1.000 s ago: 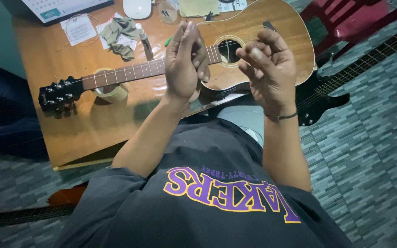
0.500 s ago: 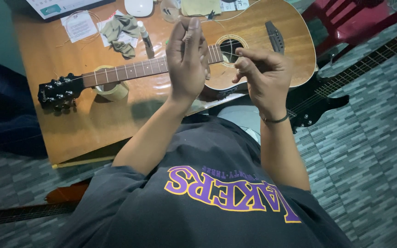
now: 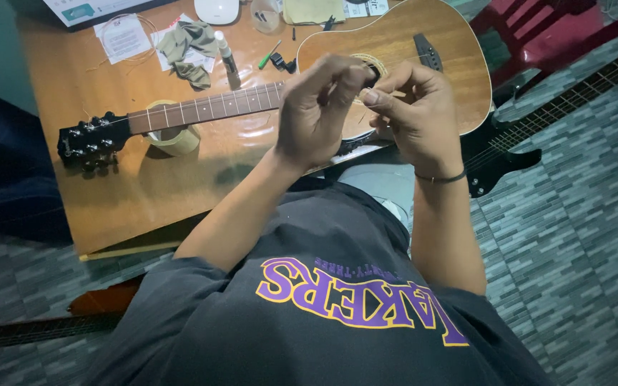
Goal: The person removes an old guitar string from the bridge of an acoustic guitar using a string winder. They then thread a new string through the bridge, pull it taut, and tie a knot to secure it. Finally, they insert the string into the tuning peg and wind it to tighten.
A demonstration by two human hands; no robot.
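- Your left hand and right hand meet fingertip to fingertip above the acoustic guitar, pinching closed; whatever they hold is too small to tell.
- The guitar lies flat on the wooden table, neck resting on a tape roll.

Glossy wooden guitar on smooth wood table (crumpled cloth nearby)

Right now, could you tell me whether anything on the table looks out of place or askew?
The acoustic guitar lies flat with its neck propped on a roll of tape. A crumpled cloth lies beside scattered small tools. Both hands pinch together above the guitar body.
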